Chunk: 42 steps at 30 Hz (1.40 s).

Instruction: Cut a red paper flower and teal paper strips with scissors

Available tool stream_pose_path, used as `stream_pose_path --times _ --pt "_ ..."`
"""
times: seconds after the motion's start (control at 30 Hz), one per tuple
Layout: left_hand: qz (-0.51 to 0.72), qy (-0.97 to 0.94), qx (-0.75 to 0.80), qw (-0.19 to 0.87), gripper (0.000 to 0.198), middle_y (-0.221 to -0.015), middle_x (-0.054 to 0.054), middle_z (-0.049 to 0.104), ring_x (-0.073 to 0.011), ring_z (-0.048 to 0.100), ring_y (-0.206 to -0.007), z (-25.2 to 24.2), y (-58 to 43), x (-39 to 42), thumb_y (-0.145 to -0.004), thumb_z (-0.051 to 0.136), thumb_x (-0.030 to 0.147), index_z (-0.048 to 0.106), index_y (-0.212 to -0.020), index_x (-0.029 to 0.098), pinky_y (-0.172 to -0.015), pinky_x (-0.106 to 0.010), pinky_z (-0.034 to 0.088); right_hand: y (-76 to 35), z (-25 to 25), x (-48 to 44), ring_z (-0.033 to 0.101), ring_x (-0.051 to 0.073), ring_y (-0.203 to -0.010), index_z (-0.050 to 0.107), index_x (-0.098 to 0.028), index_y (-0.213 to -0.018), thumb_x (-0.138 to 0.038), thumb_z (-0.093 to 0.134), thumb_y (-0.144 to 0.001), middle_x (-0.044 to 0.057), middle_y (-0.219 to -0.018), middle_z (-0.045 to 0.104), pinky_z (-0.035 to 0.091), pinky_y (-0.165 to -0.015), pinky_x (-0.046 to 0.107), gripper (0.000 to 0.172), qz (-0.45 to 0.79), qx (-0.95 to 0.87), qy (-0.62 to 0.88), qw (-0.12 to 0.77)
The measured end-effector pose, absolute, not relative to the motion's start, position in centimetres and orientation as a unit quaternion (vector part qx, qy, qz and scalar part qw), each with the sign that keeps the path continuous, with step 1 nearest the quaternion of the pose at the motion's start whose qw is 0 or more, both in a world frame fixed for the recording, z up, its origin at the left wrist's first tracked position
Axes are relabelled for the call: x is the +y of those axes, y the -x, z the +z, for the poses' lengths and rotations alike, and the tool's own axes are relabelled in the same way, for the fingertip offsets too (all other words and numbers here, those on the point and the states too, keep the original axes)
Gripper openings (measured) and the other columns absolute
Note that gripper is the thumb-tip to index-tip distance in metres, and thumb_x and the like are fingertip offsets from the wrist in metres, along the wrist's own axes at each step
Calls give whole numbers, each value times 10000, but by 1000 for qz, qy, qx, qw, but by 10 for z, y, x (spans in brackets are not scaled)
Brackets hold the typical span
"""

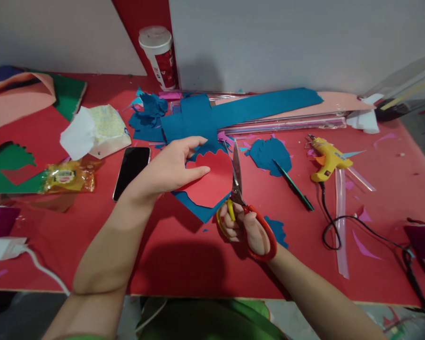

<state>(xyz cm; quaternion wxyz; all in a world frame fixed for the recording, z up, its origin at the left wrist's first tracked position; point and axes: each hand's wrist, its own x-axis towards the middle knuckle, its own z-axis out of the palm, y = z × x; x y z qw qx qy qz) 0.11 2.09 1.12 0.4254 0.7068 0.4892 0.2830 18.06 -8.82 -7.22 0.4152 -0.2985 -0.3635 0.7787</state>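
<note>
My left hand (184, 165) grips a red paper shape (212, 182) with a scalloped upper edge, thumb on top. Beneath it lies a sheet of blue paper (205, 215), which shows below and above the red shape. In my right hand (242, 229) is a pair of scissors (237, 182) with one red and one yellow handle. The scissor blades are parted and point away from me at the right edge of the papers. A stack of cut blue paper shapes (269, 153) lies to the right, with a green pen (293, 186) resting partly on it.
A yellow glue gun (329, 158) with a black cord lies at right. Behind the hands are a blue paper strip (269, 108) and a lidded cup (159, 59). At left are a phone (131, 170), a tissue pack (108, 130), a yellow packet (69, 177) and coloured sheets (24, 132).
</note>
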Motion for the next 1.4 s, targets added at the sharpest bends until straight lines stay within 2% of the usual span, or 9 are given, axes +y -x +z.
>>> stream_pose_path --times 0.27,0.7,0.83,1.07,1.4 --pt "289 -697 483 444 508 -1138 -55 586 -241 539 -1061 10 3 20 -638 667 254 535 -1125 194 -932 -373 420 -180 -71 -89 179 60 -440 474 -182 -872 -689 392 -737 -60 -594 232 173 -368 187 530 773 -368 316 409" --pt "273 -691 483 464 499 -1104 -80 582 -230 536 -1032 16 2 20 -642 651 224 514 -1113 137 -911 -381 415 -182 -63 -88 162 48 -431 455 -194 -843 -715 391 -712 -68 -591 224 147 -372 185 542 773 -373 346 380" --pt "270 -691 468 480 463 -1054 -68 602 -213 563 -972 15 3 20 -663 632 228 519 -1105 146 -858 -364 446 -182 -63 -88 163 48 -425 452 -195 -837 -723 392 -704 -69 -585 225 149 -364 185 548 770 -376 349 379" --pt "256 -701 491 450 550 -1113 -79 571 -237 534 -1022 13 7 23 -639 654 269 499 -1155 160 -881 -394 425 -181 -62 -88 177 49 -408 450 -185 -829 -736 397 -687 -76 -555 231 164 -349 186 571 762 -389 364 369" --pt "221 -707 509 438 586 -1102 -77 566 -239 535 -1010 11 12 27 -637 650 294 478 -1186 181 -834 -372 452 -182 -67 -87 211 40 -371 454 -168 -804 -667 372 -765 -78 -533 276 179 -317 174 506 744 -419 341 394"
